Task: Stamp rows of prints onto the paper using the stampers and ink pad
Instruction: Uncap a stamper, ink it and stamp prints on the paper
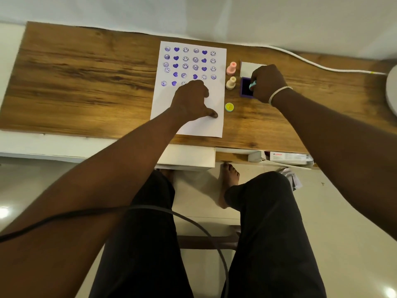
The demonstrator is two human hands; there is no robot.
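The right hand (267,82) has a closed grip on a teal stamper (252,84), pressing it on the purple ink pad (245,87) just right of the paper (189,125). The left hand (191,100) lies flat, holding nothing. Press squarely for even ink.

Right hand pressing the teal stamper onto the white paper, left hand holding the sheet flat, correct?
Not quite. The head view shows the right hand pressing the small teal stamper into the purple ink pad, not the white paper sheet. The left hand does hold it flat.
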